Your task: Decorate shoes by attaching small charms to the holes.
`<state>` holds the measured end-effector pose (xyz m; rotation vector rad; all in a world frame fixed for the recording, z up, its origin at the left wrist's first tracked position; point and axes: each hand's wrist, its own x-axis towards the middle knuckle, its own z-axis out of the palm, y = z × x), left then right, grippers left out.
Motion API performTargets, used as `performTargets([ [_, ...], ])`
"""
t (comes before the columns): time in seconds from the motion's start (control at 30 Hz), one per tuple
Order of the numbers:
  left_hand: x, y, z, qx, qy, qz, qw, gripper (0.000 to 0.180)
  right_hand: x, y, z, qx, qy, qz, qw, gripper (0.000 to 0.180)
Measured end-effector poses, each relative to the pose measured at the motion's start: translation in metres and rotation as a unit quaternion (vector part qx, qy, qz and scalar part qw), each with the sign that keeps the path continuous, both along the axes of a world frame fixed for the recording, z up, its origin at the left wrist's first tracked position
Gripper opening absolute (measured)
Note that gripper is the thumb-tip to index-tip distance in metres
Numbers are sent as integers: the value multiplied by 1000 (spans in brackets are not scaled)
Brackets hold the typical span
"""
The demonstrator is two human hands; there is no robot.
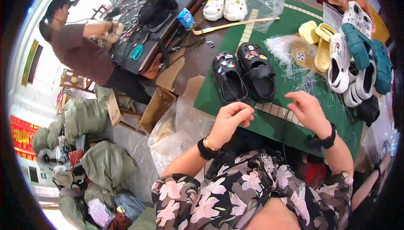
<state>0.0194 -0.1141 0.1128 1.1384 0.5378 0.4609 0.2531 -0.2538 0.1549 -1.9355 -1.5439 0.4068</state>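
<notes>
A pair of black clogs with colourful charms, a left clog [229, 78] and a right clog [256, 74], stands side by side on the green mat [206, 97]. Just in front of their heels, my left hand [232, 120] is closed in a pinch. Whatever may be between its fingertips is too small to make out. My right hand [308, 111] hovers over the mat's near part, fingers bent and apart, and I see nothing in it. Thin clear plastic strands [284, 47] lie heaped beyond it. Both wrists wear black bands.
White, yellow and teal clogs pile up at the right, including a teal clog [357, 45]. White clogs [225, 5] and a pale stick [235, 25] lie at the back. A co-worker [80, 45] stands at a dark table [139, 59] at left. Clear plastic bags [181, 125] hang nearby.
</notes>
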Motion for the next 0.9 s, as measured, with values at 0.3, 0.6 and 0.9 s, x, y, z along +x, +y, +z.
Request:
performTargets([
  [0.3, -5, -30, -28, 42, 113, -115, 986, 13, -63, 39, -45, 19, 126, 131, 983, 20],
  [0.6, -9, -9, -23, 543, 126, 56, 828, 26, -58, 42, -39, -62, 150, 65, 985, 17],
  [0.9, -4, 60, -21, 632, 169, 43, 755, 29, -57, 36, -51, -142, 75, 89, 983, 19],
])
